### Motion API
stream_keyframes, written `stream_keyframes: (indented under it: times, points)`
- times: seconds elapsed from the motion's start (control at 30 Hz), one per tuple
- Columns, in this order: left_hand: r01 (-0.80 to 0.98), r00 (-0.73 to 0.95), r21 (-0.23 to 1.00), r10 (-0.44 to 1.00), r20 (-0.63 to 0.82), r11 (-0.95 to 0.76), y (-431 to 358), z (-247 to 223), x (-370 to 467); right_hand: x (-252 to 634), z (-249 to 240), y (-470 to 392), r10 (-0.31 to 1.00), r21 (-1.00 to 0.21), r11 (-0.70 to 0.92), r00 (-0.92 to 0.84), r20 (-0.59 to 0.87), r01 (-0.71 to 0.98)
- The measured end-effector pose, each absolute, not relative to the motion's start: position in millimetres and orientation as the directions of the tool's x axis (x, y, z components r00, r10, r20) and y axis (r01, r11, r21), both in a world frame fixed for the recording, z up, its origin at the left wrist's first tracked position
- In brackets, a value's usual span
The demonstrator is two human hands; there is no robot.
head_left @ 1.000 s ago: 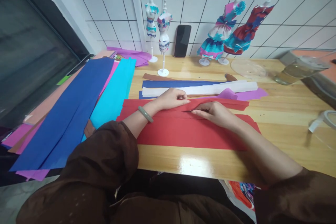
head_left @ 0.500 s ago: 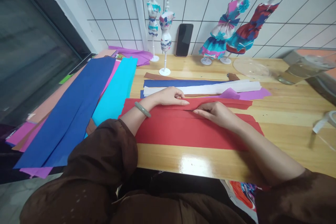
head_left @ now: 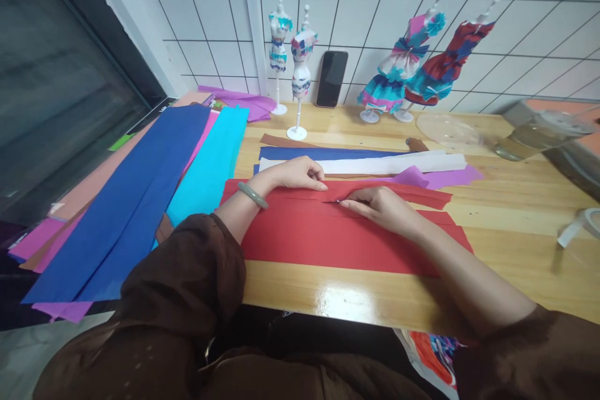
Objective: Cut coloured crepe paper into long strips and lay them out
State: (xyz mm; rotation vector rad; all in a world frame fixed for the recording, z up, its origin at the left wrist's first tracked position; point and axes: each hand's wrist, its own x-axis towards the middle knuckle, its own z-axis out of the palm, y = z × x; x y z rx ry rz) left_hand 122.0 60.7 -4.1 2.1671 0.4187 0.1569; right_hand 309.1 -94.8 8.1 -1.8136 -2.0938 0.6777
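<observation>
Red crepe paper (head_left: 356,242) lies in long layers across the wooden table in front of me. My left hand (head_left: 299,173), with a jade-green bangle at its wrist, presses on the far part of the sheet; its fingers are curled and its thumb is laid along the paper. A thin pointed blade (head_left: 332,202) sticks out leftward from the pinched fingers of my right hand (head_left: 375,205). That blade lies at a slit running lengthwise in the red paper. Its handle is hidden in my hand. To the right of the blade, a narrow strip stands partly apart from the sheet.
Behind the red paper lie white (head_left: 403,163), blue and purple strips. Blue (head_left: 135,181) and turquoise sheets are piled at left. Small dress forms (head_left: 300,75), a phone (head_left: 332,79) and dressed forms (head_left: 450,62) stand by the tiled wall. A cup (head_left: 529,137) and tape (head_left: 585,225) are at right.
Both hands have shifted a little to the left along the red paper. More of the blade shows now, and the slit reaches further left. The camera view has tilted slightly.
</observation>
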Motion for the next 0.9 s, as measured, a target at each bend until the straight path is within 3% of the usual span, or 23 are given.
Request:
stream_keyframes:
  times: [0.9]
  points:
    - [0.247, 0.938, 0.819, 0.339, -0.069, -0.518, 57, 1, 120, 303, -2, -85, 0.98, -0.494, 0.163, -0.198, -0.019, 0.854]
